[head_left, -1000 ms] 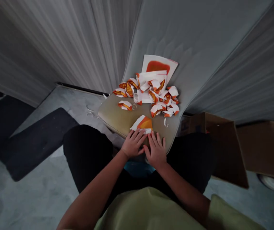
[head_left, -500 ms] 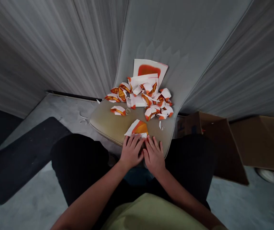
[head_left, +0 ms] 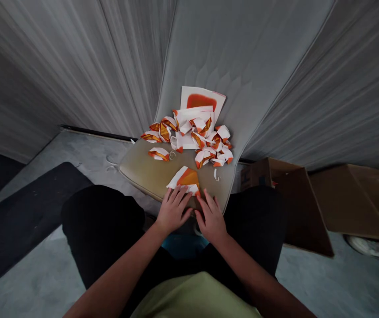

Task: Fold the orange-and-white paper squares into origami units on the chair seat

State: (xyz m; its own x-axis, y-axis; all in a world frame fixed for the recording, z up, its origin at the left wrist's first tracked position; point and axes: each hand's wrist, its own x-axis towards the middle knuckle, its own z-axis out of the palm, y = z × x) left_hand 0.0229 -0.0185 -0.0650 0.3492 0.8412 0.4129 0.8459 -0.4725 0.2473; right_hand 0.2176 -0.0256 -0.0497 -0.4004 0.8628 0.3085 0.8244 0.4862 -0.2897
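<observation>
A partly folded sheet of orange, gold and white paper [head_left: 188,177] lies near the front edge of the chair seat [head_left: 132,170]. My left hand [head_left: 173,207] rests with fingers stretched out over the paper's near edge. Just right of the paper, my right hand [head_left: 212,218] has its fingers spread and holds nothing. Beyond them sit several folded paper ingots [head_left: 209,141] in a heap, some at the left, with one ingot [head_left: 158,153] apart at the front left. Flat sheets with an orange square [head_left: 202,100] lean behind the heap.
Curled white paper strips [head_left: 216,175] lie on the seat and the floor. Open cardboard boxes [head_left: 295,198] stand on the right. A dark mat [head_left: 33,216] covers floor at the left. Grey panels [head_left: 126,57] rise behind the chair. A blue object [head_left: 184,246] shows between my legs.
My right hand has moved off the paper's near edge, widening the gap between my hands. My left fingers stay on the paper. The whole view has shifted slightly.
</observation>
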